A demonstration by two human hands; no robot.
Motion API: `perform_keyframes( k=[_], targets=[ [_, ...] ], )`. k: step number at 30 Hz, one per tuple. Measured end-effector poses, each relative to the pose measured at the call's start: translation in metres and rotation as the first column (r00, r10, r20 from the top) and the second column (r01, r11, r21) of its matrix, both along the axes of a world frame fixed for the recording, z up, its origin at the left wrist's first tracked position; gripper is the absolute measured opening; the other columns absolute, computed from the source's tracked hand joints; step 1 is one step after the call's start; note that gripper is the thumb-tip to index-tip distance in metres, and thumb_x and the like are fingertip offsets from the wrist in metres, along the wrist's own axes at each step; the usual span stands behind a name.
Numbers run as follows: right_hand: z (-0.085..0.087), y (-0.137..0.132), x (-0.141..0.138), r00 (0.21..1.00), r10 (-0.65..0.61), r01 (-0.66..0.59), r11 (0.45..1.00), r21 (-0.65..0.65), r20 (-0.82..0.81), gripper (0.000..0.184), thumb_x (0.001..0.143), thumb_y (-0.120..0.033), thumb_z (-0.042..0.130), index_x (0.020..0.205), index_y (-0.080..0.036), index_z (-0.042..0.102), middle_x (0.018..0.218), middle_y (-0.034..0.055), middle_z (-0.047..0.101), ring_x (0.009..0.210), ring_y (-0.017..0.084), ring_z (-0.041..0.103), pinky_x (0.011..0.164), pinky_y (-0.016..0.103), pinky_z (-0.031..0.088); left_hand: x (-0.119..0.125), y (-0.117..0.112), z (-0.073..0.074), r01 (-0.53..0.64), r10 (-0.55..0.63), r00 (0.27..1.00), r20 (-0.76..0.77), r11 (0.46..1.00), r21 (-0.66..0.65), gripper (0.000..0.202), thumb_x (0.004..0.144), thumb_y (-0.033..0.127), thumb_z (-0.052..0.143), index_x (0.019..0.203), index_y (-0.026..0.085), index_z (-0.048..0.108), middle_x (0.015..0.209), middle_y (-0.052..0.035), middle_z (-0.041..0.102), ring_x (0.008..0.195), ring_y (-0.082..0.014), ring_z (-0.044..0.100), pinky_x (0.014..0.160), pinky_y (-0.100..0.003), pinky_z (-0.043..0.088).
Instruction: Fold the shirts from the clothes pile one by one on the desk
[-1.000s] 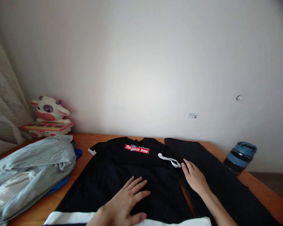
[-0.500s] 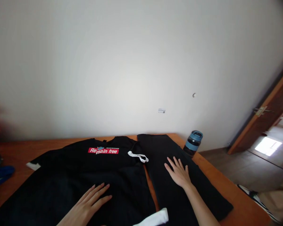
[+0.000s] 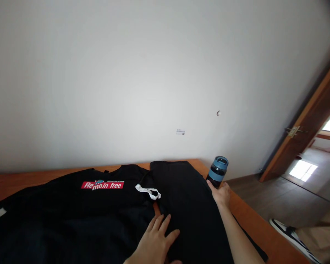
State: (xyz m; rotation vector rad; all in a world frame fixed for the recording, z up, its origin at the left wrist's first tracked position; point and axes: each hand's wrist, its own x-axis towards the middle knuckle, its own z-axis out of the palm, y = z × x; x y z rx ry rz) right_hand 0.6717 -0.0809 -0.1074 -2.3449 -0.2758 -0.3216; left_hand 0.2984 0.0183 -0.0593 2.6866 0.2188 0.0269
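Note:
A black T-shirt point(image 3: 71, 216) with a red "Remain free" label point(image 3: 102, 185) lies flat on the wooden table point(image 3: 253, 223). To its right lies a black garment point(image 3: 187, 198), with a white cord point(image 3: 148, 191) between the two. My left hand point(image 3: 156, 242) rests flat, fingers spread, across the gap between both garments. My right hand point(image 3: 221, 194) reaches to the table's far right corner and touches the base of a blue and black water bottle point(image 3: 217, 170), which stands upright. Whether the fingers close around it is hidden.
A white wall rises right behind the table. The table's right edge runs close to the bottle. Beyond it are a grey floor, a wooden door point(image 3: 305, 128) standing ajar, and a shoe point(image 3: 288, 231) on the floor.
The view has swung right, so the toy and grey clothes are out of sight. My right hand moved from the black garment to the bottle. My left hand slid right to the gap.

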Motion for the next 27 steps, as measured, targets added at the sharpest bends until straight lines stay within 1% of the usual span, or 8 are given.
perform_keyframes(
  k=[4,8,13,16,18,22,25,27],
  targets=[
    [-0.007,-0.001,0.014,0.998,0.009,-0.010,1.000,-0.022,-0.057,0.078,0.079,-0.073,0.055,0.129,-0.013,0.057,0.119,0.0227,0.070,0.105,0.041,0.069,0.084,0.048,0.054,0.015,0.002,-0.016,0.030,-0.030,0.999,-0.035,0.999,0.012,0.064,0.091,0.069,0.052,0.147,0.039,0.050,0.162,-0.0122,0.033,0.146,-0.0464,0.035,0.115,-0.069,0.030],
    [-0.007,-0.020,0.028,0.995,-0.070,0.066,0.996,-0.053,-0.066,0.082,0.079,-0.073,0.055,0.133,-0.011,0.053,0.124,0.0259,0.067,0.110,0.042,0.066,0.086,0.050,0.053,0.020,-0.002,-0.012,0.051,-0.052,0.998,-0.038,0.998,-0.028,0.073,0.088,0.075,0.050,0.150,0.038,0.046,0.164,-0.0123,0.027,0.148,-0.0476,0.028,0.115,-0.067,0.031],
    [0.000,-0.052,0.037,0.987,-0.142,0.138,0.988,-0.068,-0.073,0.080,0.081,-0.071,0.054,0.134,-0.012,0.053,0.126,0.0262,0.065,0.112,0.043,0.065,0.087,0.052,0.052,0.038,-0.007,-0.013,0.098,-0.095,0.995,0.031,0.990,-0.103,0.071,0.090,0.068,0.055,0.153,0.038,0.041,0.167,-0.0084,0.020,0.152,-0.0439,0.018,0.119,-0.063,0.026],
    [0.002,-0.058,0.027,0.974,-0.221,0.219,0.974,-0.052,-0.039,0.095,0.078,-0.068,0.058,0.142,-0.001,0.041,0.139,0.0359,0.050,0.130,0.048,0.050,0.097,0.057,0.046,0.050,-0.011,-0.019,0.112,-0.104,0.992,0.065,0.985,-0.131,0.073,0.089,0.071,0.052,0.153,0.038,0.041,0.168,-0.0080,0.020,0.153,-0.0424,0.016,0.122,-0.063,0.020],
    [0.000,-0.056,0.013,0.969,-0.222,0.225,0.974,-0.015,0.112,0.102,0.077,-0.068,0.058,0.146,0.003,0.033,0.146,0.0385,0.039,0.139,0.050,0.037,0.104,0.062,0.038,0.054,-0.017,-0.021,0.092,-0.085,0.994,0.062,0.989,-0.118,0.073,0.089,0.073,0.050,0.153,0.037,0.043,0.167,-0.0090,0.022,0.152,-0.0424,0.020,0.122,-0.062,0.021],
    [-0.007,-0.057,-0.012,0.889,0.084,-0.040,0.994,-0.106,0.450,0.080,0.086,-0.063,0.046,0.144,-0.008,0.044,0.149,0.0277,0.040,0.136,0.044,0.040,0.108,0.058,0.035,0.051,-0.035,-0.013,-0.024,0.022,0.999,-0.045,0.999,-0.033,0.081,0.083,0.077,0.055,0.149,0.031,0.050,0.159,-0.0162,0.041,0.144,-0.0477,0.036,0.114,-0.066,0.032],
    [-0.011,-0.070,-0.020,0.897,0.240,-0.167,0.961,-0.219,0.371,0.067,0.088,-0.062,0.042,0.132,-0.014,0.058,0.146,0.0216,0.048,0.133,0.040,0.046,0.109,0.055,0.038,0.047,-0.044,-0.002,-0.078,0.077,0.995,-0.064,0.997,-0.002,0.073,0.086,0.073,0.053,0.142,0.027,0.060,0.141,-0.0174,0.060,0.131,-0.0433,0.051,0.109,-0.061,0.041],
    [-0.013,-0.081,-0.024,0.853,0.467,-0.392,0.867,-0.307,0.231,0.059,0.091,-0.061,0.042,0.127,-0.021,0.064,0.143,0.0144,0.054,0.133,0.034,0.049,0.112,0.050,0.037,0.046,-0.043,0.001,-0.119,0.119,0.993,-0.008,0.993,-0.011,0.065,0.092,0.068,0.046,0.139,0.027,0.062,0.142,-0.0157,0.059,0.132,-0.0407,0.051,0.110,-0.058,0.042]
  ],
)
